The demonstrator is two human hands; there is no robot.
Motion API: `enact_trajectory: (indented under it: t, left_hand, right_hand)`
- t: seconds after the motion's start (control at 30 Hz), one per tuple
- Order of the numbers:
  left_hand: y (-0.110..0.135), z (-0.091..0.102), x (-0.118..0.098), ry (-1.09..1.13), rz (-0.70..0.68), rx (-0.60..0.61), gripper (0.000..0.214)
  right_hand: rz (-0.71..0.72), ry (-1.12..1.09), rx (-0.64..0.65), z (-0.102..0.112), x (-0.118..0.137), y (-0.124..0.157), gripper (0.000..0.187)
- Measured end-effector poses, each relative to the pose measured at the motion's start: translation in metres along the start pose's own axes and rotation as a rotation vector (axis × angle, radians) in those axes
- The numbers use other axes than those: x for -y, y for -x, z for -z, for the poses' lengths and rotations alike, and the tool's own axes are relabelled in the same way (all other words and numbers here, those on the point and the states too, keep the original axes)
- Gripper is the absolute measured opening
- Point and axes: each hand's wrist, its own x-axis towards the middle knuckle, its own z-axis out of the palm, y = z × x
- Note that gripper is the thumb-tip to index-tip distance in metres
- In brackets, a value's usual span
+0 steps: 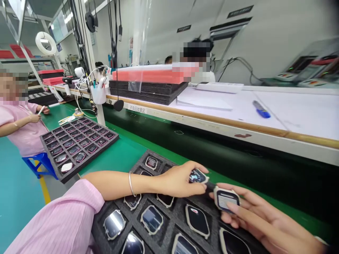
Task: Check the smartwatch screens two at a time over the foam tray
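In the head view, the left hand (182, 179) has thumb and fingers closed around a watch with a lit screen (196, 176) at the far side of a dark foam tray (173, 225). Just beside it, the right hand (246, 206) grips a pale-rimmed watch (227, 198), tilted, its thumb lying on the bright display. More watches sit in the tray's compartments below both hands. Beyond, a second foam tray (91, 158) full of watches rests near a seated co-worker (19, 123) in pink
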Motion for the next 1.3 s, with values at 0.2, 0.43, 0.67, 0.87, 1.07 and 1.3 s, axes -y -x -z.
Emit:
enact_trajectory:
  t: [0.2, 0.43, 0.67, 0.87, 1.07, 1.3]
  left_hand:
    - [-0.002, -0.002, 0.006, 0.002, -0.01, -0.005, 0.045]
    - [-0.003, -0.003, 0.007, 0.012, -0.079, -0.058, 0.041]
    - [-0.005, -0.003, 0.008, -0.027, -0.133, -0.074, 0.038]
    - [-0.006, -0.001, 0.001, -0.053, -0.146, -0.071, 0.034]
    - [-0.008, -0.001, 0.003, -0.02, -0.153, -0.081, 0.035]
    - [-0.01, 0.001, 0.004, -0.073, -0.149, -0.115, 0.035]
  right_hand:
    - [-0.017, -0.003, 0.014, -0.008, 0.019, 0.008, 0.055]
    - [0.077, -0.075, 0.017, -0.011, 0.019, 0.009, 0.059]
    - [0.046, -0.259, 0.147, -0.001, 0.023, 0.002, 0.06]
    - [0.018, -0.476, 0.166, 0.003, 0.023, -0.002, 0.053]
    - [0.027, -0.529, 0.17, 0.005, 0.022, -0.003, 0.051]
    - [0.054, -0.554, 0.203, 0.008, 0.019, -0.005, 0.042]
